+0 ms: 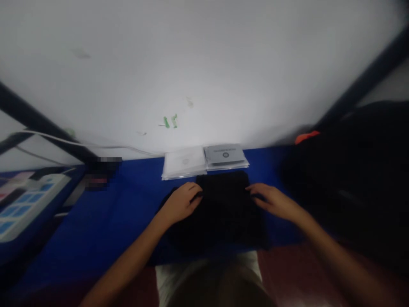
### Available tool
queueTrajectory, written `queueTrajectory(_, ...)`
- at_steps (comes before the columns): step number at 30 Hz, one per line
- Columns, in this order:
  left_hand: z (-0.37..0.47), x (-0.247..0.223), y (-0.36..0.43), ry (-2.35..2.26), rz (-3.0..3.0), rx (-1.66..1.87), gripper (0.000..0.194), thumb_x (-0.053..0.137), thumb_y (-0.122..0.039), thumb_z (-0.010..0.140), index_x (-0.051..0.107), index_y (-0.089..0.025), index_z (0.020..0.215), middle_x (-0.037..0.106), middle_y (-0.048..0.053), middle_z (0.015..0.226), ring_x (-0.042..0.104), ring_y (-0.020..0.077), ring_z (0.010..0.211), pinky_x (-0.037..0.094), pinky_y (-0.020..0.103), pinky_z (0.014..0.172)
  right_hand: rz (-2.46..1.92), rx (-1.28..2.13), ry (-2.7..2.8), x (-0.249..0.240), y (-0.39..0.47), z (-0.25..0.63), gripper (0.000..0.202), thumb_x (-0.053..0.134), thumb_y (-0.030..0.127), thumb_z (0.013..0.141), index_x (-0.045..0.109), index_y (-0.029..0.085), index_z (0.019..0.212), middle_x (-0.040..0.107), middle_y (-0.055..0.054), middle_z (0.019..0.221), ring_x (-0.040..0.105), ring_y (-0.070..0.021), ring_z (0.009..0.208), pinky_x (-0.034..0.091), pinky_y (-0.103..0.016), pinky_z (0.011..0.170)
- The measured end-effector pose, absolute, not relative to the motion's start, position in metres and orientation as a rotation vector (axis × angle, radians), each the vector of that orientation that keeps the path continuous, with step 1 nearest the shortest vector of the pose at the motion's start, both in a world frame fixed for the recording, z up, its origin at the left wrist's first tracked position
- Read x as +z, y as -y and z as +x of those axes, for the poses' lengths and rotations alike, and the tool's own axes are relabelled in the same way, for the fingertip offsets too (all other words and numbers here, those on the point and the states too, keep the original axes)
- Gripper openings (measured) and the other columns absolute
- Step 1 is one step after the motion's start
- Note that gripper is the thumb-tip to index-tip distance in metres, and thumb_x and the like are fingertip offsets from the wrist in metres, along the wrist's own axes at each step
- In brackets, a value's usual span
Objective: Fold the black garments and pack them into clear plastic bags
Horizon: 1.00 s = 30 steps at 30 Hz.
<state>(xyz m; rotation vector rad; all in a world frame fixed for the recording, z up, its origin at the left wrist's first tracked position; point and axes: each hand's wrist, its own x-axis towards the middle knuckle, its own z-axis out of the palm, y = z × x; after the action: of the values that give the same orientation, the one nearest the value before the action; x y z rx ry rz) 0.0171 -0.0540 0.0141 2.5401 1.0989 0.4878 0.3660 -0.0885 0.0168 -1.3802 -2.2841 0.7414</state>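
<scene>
Pale wall (223,64) fills the upper half of the frame, with small green scraps (166,122) stuck near its centre and dark poles slanting in on both sides, one at the left (19,108), one at the upper right. Below it runs a blue table (121,221). A black cloth (223,209), apparently folded, lies on it in the lower centre, its far edge just short of two flat stacks in clear wrapping: a white stack (183,162) on the left and a grey stack (225,155) with a dark round mark on the right.

The person's left hand (183,201) rests at the cloth's left side, fingers curled and thumb bent towards them; the right hand (275,201) reaches its right edge with fingertips, thumb slightly apart. Whether either actually pinches the fabric cannot be told against the black.

At far left sits a light tray-like object with blue panels (27,204). A large black mass (345,183) takes up the right, an orange patch (306,137) at its top. Reddish floor (294,277) shows at lower right.
</scene>
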Motion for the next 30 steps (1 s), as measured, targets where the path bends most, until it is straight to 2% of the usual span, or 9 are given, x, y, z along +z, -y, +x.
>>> queueTrajectory(3, 0.024, 0.007, 0.029, -1.352, 2.505, 0.453, 0.024, 0.041, -0.033, 0.098, 0.059, -0.018, 0.093, 0.063, 0.008, 0.093, 0.060, 0.0227, 0.087, 0.049, 0.036, 0.079, -1.441, 0.651, 2.175, 0.013, 0.055, 0.365, 0.020, 0.049, 0.035, 0.091, 0.063, 0.022, 0.095, 0.070, -0.007, 0.092, 0.065, -0.0242, 0.084, 0.050, -0.037, 0.079)
queueTrajectory(5, 0.029, 0.002, 0.014, -1.486, 2.491, 0.383, 0.026, 0.042, -0.036, 0.097, 0.058, -0.018, 0.089, 0.063, 0.009, 0.089, 0.060, 0.0233, 0.083, 0.048, 0.036, 0.075, -1.544, 0.494, 2.159, 0.005, 0.033, 0.361, 0.022, 0.047, 0.038, 0.092, 0.062, 0.021, 0.094, 0.069, -0.007, 0.086, 0.064, -0.0241, 0.080, 0.049, -0.036, 0.075)
queueTrajectory(11, 0.028, -0.002, 0.013, -1.593, 2.567, 0.488, 0.028, 0.052, -0.041, 0.093, 0.058, -0.015, 0.102, 0.059, 0.012, 0.101, 0.055, 0.0269, 0.097, 0.045, 0.039, 0.085, -1.850, 0.101, 2.211, -0.015, 0.014, 0.346, 0.025, 0.052, 0.033, 0.090, 0.058, 0.018, 0.109, 0.064, -0.015, 0.105, 0.061, -0.0289, 0.092, 0.050, -0.036, 0.073)
queueTrajectory(15, 0.013, 0.002, 0.032, -1.275, 2.620, 0.421, 0.032, 0.055, -0.049, 0.091, 0.060, -0.019, 0.097, 0.059, 0.008, 0.097, 0.056, 0.0238, 0.092, 0.045, 0.037, 0.085, -1.626, -0.060, 2.289, -0.008, 0.038, 0.341, 0.031, 0.048, 0.034, 0.093, 0.056, 0.019, 0.119, 0.059, -0.016, 0.110, 0.055, -0.0309, 0.103, 0.049, -0.042, 0.086)
queueTrajectory(17, 0.007, 0.004, 0.037, -1.156, 2.586, 0.356, 0.029, 0.056, -0.048, 0.091, 0.061, -0.020, 0.095, 0.060, 0.007, 0.096, 0.057, 0.0231, 0.092, 0.045, 0.037, 0.084, -1.444, 0.035, 2.398, -0.003, 0.048, 0.341, 0.031, 0.048, 0.036, 0.094, 0.058, 0.019, 0.117, 0.059, -0.015, 0.108, 0.054, -0.0302, 0.102, 0.046, -0.044, 0.092)
queueTrajectory(21, 0.006, 0.009, 0.040, -1.097, 2.556, 0.384, 0.015, 0.053, -0.033, 0.093, 0.059, -0.020, 0.092, 0.060, 0.006, 0.094, 0.056, 0.0223, 0.092, 0.045, 0.037, 0.083, -1.308, 0.243, 2.529, -0.003, 0.054, 0.344, 0.034, 0.056, 0.042, 0.090, 0.063, 0.018, 0.114, 0.057, -0.015, 0.110, 0.053, -0.0300, 0.102, 0.046, -0.047, 0.091)
queueTrajectory(25, 0.010, 0.023, 0.048, -1.041, 2.534, 0.472, 0.013, 0.050, -0.032, 0.094, 0.057, -0.021, 0.093, 0.061, 0.005, 0.094, 0.056, 0.0216, 0.090, 0.046, 0.036, 0.082, -1.298, 0.433, 2.493, -0.004, 0.056, 0.351, 0.018, 0.057, 0.034, 0.090, 0.066, 0.020, 0.095, 0.058, -0.014, 0.113, 0.052, -0.0290, 0.106, 0.043, -0.048, 0.093)
queueTrajectory(28, 0.008, 0.040, 0.064, -1.004, 2.450, 0.395, 0.016, 0.049, -0.036, 0.095, 0.057, -0.022, 0.097, 0.063, 0.003, 0.092, 0.059, 0.0189, 0.083, 0.045, 0.031, 0.075, -1.229, 0.737, 2.341, 0.009, 0.067, 0.358, 0.016, 0.057, 0.035, 0.090, 0.063, 0.021, 0.087, 0.063, -0.010, 0.106, 0.057, -0.0250, 0.100, 0.045, -0.042, 0.091)
queueTrajectory(30, 0.004, 0.051, 0.077, -0.957, 2.397, 0.302, 0.018, 0.050, -0.039, 0.094, 0.058, -0.022, 0.095, 0.063, 0.000, 0.083, 0.059, 0.0160, 0.073, 0.042, 0.028, 0.068, -1.203, 1.008, 2.243, 0.021, 0.078, 0.364, 0.018, 0.061, 0.039, 0.088, 0.063, 0.021, 0.086, 0.067, -0.006, 0.094, 0.061, -0.0209, 0.087, 0.048, -0.035, 0.081)
